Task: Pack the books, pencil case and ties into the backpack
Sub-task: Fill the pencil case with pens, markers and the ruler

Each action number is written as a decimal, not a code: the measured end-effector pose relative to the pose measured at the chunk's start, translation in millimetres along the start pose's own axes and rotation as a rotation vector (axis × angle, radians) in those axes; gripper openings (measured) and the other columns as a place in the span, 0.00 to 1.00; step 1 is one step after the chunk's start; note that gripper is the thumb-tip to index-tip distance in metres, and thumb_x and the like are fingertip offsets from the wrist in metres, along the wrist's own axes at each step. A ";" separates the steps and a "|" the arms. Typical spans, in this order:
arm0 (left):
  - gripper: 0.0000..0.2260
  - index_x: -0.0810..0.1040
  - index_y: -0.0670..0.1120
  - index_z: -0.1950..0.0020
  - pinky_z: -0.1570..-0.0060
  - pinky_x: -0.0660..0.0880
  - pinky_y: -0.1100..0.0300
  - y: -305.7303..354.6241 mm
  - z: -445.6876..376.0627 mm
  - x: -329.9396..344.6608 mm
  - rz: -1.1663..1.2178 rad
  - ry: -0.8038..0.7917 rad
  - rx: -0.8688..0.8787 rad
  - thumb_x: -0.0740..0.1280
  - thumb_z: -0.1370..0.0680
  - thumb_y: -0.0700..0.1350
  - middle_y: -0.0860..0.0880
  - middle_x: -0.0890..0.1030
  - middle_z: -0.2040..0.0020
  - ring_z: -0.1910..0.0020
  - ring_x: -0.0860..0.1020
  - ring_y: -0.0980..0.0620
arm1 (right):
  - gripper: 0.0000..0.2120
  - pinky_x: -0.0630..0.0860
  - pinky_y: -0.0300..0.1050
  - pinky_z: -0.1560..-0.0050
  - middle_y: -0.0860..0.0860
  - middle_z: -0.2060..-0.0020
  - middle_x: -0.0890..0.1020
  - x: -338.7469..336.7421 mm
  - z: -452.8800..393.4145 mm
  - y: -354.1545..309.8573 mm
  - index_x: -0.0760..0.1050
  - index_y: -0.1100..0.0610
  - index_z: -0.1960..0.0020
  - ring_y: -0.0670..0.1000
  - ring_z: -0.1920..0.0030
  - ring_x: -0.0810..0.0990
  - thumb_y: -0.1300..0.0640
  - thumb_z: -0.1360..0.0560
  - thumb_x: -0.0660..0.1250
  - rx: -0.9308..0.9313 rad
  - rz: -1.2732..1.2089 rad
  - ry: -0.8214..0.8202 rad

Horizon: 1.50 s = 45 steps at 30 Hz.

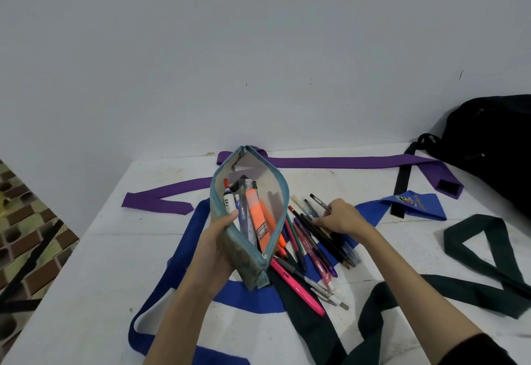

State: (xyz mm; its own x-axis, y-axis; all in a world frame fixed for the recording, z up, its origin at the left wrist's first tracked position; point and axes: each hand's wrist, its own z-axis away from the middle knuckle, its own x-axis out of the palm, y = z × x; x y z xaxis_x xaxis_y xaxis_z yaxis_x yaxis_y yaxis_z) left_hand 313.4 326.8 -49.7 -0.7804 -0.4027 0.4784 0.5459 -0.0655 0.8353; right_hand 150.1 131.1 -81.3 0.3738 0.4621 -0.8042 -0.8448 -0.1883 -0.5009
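My left hand (218, 238) grips a teal-edged pencil case (273, 192) by its left side and holds it up with the zip wide open. Inside are an orange highlighter, a ruler and several pens. To its right, my right hand (342, 218) pinches a few dark pens from a loose pile of pens (313, 252) lying on the white table (100, 264). A purple tie (344, 162), a blue tie (184, 249) and a dark green tie (482, 238) lie spread across the table. The black backpack (494, 140) sits at the far right. No books are in view.
A plain wall stands close behind the table. The table's left edge drops to a patterned tiled floor (26, 238). A pink pen (298, 290) lies at the near end of the pile, on a dark tie.
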 end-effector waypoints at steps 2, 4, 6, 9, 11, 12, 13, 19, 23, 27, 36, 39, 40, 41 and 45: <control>0.24 0.74 0.47 0.38 0.54 0.80 0.49 -0.6 -0.2 0.6 -0.008 0.004 0.006 0.68 0.34 0.51 0.42 0.82 0.49 0.49 0.80 0.43 | 0.14 0.64 0.42 0.69 0.52 0.69 0.72 -2.8 2.5 0.4 0.66 0.58 0.63 0.51 0.68 0.69 0.52 0.24 0.65 -0.003 0.028 0.042; 0.26 0.74 0.45 0.39 0.57 0.81 0.51 -1.0 -0.9 3.3 0.001 0.010 0.005 0.70 0.35 0.51 0.43 0.83 0.52 0.52 0.82 0.44 | 0.10 0.65 0.43 0.68 0.55 0.66 0.75 -7.7 6.6 1.7 0.70 0.60 0.60 0.53 0.67 0.71 0.55 0.23 0.63 -0.029 0.011 0.124; 0.22 0.74 0.42 0.40 0.60 0.81 0.53 -0.9 -0.7 7.6 0.032 0.034 -0.005 0.69 0.31 0.50 0.42 0.84 0.54 0.54 0.83 0.45 | 0.08 0.67 0.42 0.69 0.57 0.65 0.80 -19.3 14.7 -3.7 0.73 0.61 0.56 0.52 0.69 0.72 0.57 0.22 0.62 -0.080 -0.188 0.237; 0.29 0.71 0.45 0.33 0.55 0.80 0.51 -2.2 -1.2 12.3 0.011 0.024 -0.025 0.68 0.33 0.50 0.38 0.79 0.41 0.43 0.79 0.40 | 0.04 0.63 0.38 0.77 0.56 0.68 0.81 -50.4 39.1 -29.0 0.72 0.61 0.53 0.45 0.78 0.66 0.61 0.21 0.61 -0.185 -0.793 0.235; 0.32 0.70 0.47 0.32 0.56 0.80 0.51 -4.3 -2.7 14.3 -0.010 0.011 -0.015 0.70 0.35 0.51 0.39 0.79 0.40 0.42 0.78 0.39 | 0.06 0.59 0.36 0.79 0.58 0.67 0.82 -71.3 62.8 -50.7 0.69 0.61 0.56 0.44 0.81 0.60 0.62 0.20 0.60 -0.309 -1.067 0.120; 0.32 0.70 0.47 0.32 0.55 0.79 0.51 -5.0 -2.9 17.6 -0.022 0.000 -0.013 0.70 0.35 0.51 0.39 0.79 0.41 0.42 0.78 0.40 | 0.06 0.59 0.36 0.79 0.59 0.66 0.83 -77.7 74.3 -60.3 0.68 0.61 0.56 0.44 0.81 0.59 0.61 0.20 0.60 -0.365 -1.109 0.075; 0.32 0.71 0.46 0.33 0.54 0.79 0.51 -5.8 -3.1 19.5 -0.035 -0.007 -0.011 0.71 0.36 0.51 0.39 0.80 0.42 0.42 0.79 0.40 | 0.06 0.58 0.36 0.80 0.59 0.65 0.83 -80.6 84.8 -69.4 0.68 0.61 0.56 0.44 0.82 0.60 0.61 0.20 0.60 -0.399 -1.090 0.036; 0.28 0.73 0.44 0.34 0.46 0.75 0.50 -5.7 -3.8 33.8 -0.006 -0.049 0.015 0.69 0.32 0.49 0.42 0.81 0.42 0.43 0.80 0.45 | 0.09 0.72 0.43 0.66 0.54 0.61 0.83 -50.0 107.0 -98.0 0.74 0.58 0.53 0.49 0.65 0.77 0.51 0.24 0.66 -0.467 -0.255 0.061; 0.27 0.72 0.46 0.34 0.46 0.77 0.49 -2.2 -1.8 33.2 0.017 -0.049 0.059 0.68 0.32 0.48 0.41 0.81 0.43 0.44 0.80 0.44 | 0.01 0.71 0.40 0.67 0.51 0.61 0.81 -62.0 111.7 -99.4 0.73 0.51 0.54 0.44 0.68 0.75 0.54 0.24 0.64 -0.479 -0.260 -0.009; 0.27 0.71 0.48 0.34 0.40 0.73 0.43 -2.0 0.1 30.7 0.002 -0.008 0.078 0.69 0.33 0.49 0.41 0.80 0.41 0.41 0.78 0.42 | 0.20 0.71 0.38 0.64 0.53 0.54 0.77 -71.6 112.1 -100.8 0.66 0.53 0.34 0.45 0.65 0.72 0.65 0.24 0.59 -0.457 -0.195 -0.203; 0.27 0.73 0.46 0.35 0.38 0.71 0.40 -1.4 0.2 33.4 0.016 0.012 0.066 0.69 0.34 0.49 0.38 0.79 0.41 0.40 0.77 0.40 | 0.16 0.75 0.48 0.41 0.55 0.42 0.80 -62.8 115.9 -105.7 0.75 0.59 0.37 0.53 0.41 0.78 0.65 0.23 0.60 -0.543 -0.118 -0.272; 0.25 0.74 0.45 0.37 0.43 0.75 0.43 6.4 1.2 30.4 0.020 0.002 0.051 0.69 0.33 0.48 0.37 0.80 0.43 0.43 0.78 0.38 | 0.11 0.74 0.35 0.58 0.51 0.58 0.85 -79.9 113.8 -90.1 0.81 0.55 0.51 0.45 0.58 0.81 0.66 0.25 0.62 -0.521 -0.478 -0.074; 0.23 0.75 0.45 0.39 0.45 0.76 0.44 9.3 1.1 28.8 0.036 0.000 0.049 0.69 0.33 0.46 0.37 0.80 0.44 0.44 0.79 0.38 | 0.10 0.73 0.35 0.62 0.52 0.62 0.84 -83.1 107.7 -81.8 0.81 0.56 0.55 0.45 0.63 0.80 0.66 0.26 0.63 -0.484 -0.595 0.036; 0.19 0.76 0.45 0.41 0.46 0.76 0.45 11.6 0.9 27.1 0.051 -0.001 0.047 0.69 0.32 0.45 0.38 0.80 0.47 0.45 0.79 0.38 | 0.09 0.72 0.35 0.64 0.53 0.65 0.84 -83.2 98.9 -71.5 0.81 0.57 0.57 0.45 0.66 0.78 0.66 0.26 0.63 -0.433 -0.666 0.134; 0.16 0.76 0.44 0.44 0.41 0.72 0.42 16.0 -2.4 16.8 0.074 0.030 0.046 0.68 0.30 0.46 0.39 0.79 0.48 0.44 0.77 0.36 | 0.06 0.74 0.43 0.60 0.54 0.62 0.82 -51.0 51.5 -25.2 0.79 0.61 0.55 0.50 0.62 0.78 0.63 0.26 0.63 -0.166 -0.186 0.179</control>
State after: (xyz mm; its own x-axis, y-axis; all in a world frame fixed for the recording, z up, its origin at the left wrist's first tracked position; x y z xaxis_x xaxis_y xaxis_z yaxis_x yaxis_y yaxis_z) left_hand 309.8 316.8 -28.9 -0.7286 -0.4324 0.5312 0.5865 0.0068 0.8099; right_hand 132.6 157.0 -11.2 0.5899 0.3445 -0.7303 -0.6872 -0.2608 -0.6781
